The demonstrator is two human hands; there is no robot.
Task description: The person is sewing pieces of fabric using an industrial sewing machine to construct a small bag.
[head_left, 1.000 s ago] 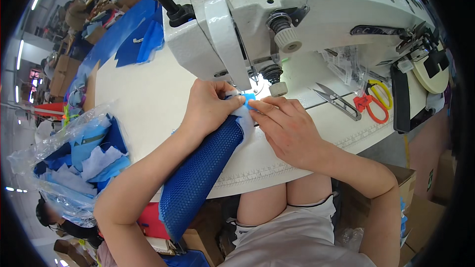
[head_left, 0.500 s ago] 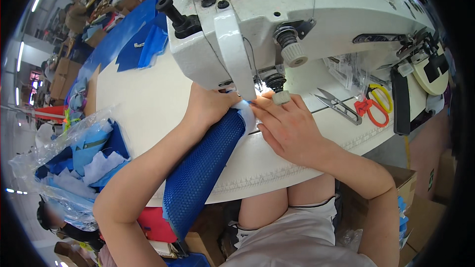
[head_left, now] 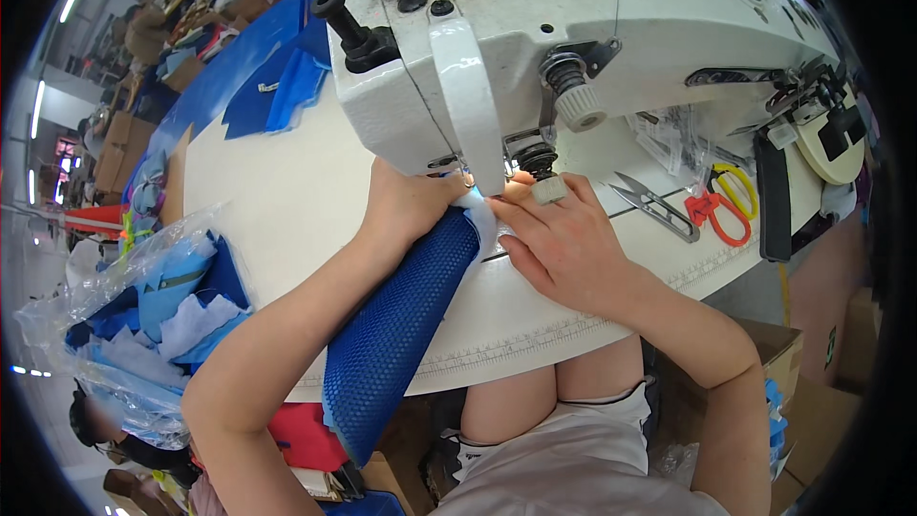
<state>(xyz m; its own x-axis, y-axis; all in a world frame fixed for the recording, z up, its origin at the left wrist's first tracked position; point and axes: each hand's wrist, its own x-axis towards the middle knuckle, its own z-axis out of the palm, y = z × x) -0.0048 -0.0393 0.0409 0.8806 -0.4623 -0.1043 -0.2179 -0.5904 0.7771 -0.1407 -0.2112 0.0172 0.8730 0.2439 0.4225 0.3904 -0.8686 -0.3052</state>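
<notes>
A blue mesh fabric piece (head_left: 401,325) with a pale, fuzzy edge lies under the head of a white sewing machine (head_left: 401,124). Its long end slopes toward me and hangs over the table's front edge. My left hand (head_left: 409,205) is closed on the fabric's far end, left of the needle area, fingertips partly hidden by the machine. On the other side, my right hand (head_left: 565,248) lies with fingers stretched forward, thumb apart, its fingertips at the pale edge beside the presser area. The machine head hides the needle and some fingertips. A small lamp lights that spot.
Thread snips (head_left: 654,205) and red-and-yellow-handled scissors (head_left: 724,205) lie to the right on the white table (head_left: 287,182). Clear plastic packets (head_left: 669,143) sit behind them. At the left is a plastic bag (head_left: 181,296) of blue fabric pieces. Cardboard boxes stand below.
The hanging end of the blue mesh fabric has shifted slightly right. Both hands stay beside the needle area, moved only a little. The machine head appears slightly farther right in view.
</notes>
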